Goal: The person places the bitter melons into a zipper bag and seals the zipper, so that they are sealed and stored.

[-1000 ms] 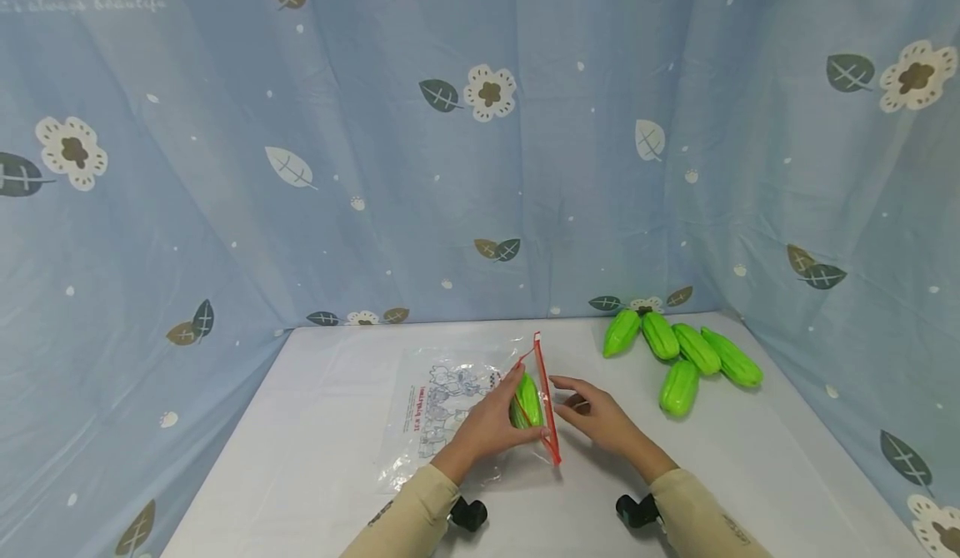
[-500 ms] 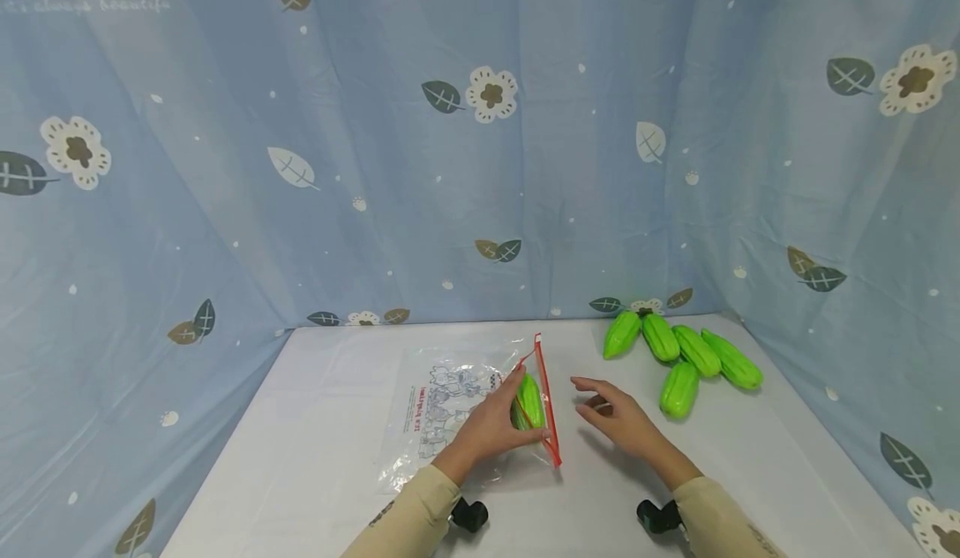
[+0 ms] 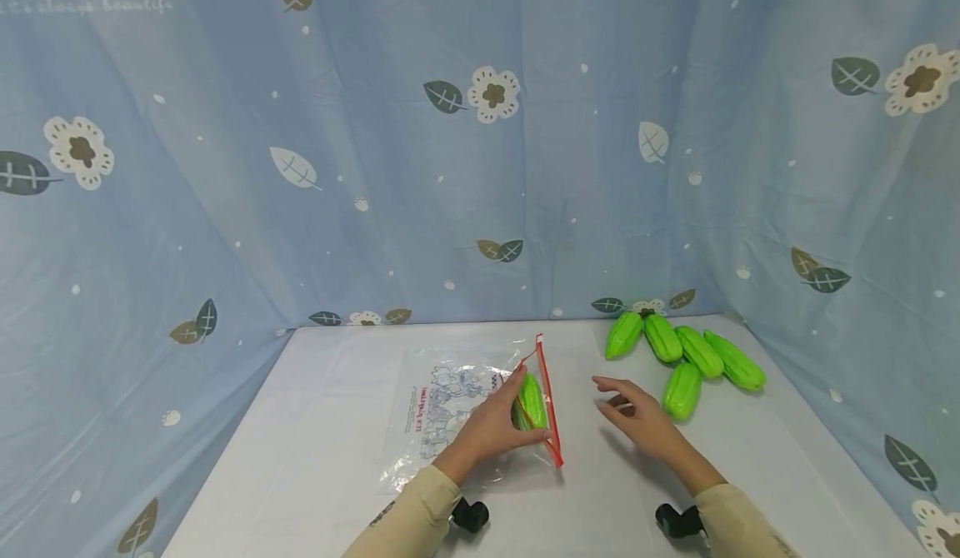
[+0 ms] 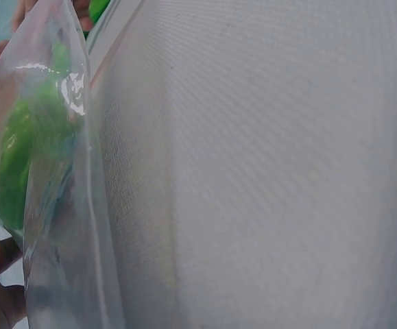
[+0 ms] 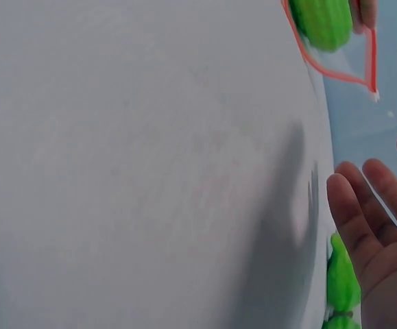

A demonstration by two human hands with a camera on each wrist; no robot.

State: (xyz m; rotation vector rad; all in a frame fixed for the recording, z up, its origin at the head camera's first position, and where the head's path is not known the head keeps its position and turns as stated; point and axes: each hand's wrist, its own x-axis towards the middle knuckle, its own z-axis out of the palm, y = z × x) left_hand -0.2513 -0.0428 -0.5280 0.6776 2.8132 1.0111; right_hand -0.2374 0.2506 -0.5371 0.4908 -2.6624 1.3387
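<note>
A clear zip-top bag [image 3: 472, 408] with a red zip edge and printed drawings lies on the table, its mouth gaping to the right. Just inside the mouth is a ridged bright-green gourd [image 3: 531, 401], partly hidden by the bag and hand. My left hand [image 3: 491, 429] holds the bag at the mouth, fingers at the far end and thumb at the near end. In the left wrist view the gourd [image 4: 30, 140] shows blurred through the plastic. My right hand [image 3: 637, 420], holding nothing, hovers right of the bag with fingers loosely bent; its fingers [image 5: 349, 205] show apart.
Several more green gourds [image 3: 681, 390] lie in a group at the back right of the white table [image 3: 300, 441]. A blue patterned curtain [image 3: 390, 125] stands behind the table and along its sides. Black wrist-worn devices [image 3: 678, 520] sit under both forearms.
My right hand has moved away from the bag's red edge to the right, towards the grouped gourds. My left hand and the bag have stayed in place.
</note>
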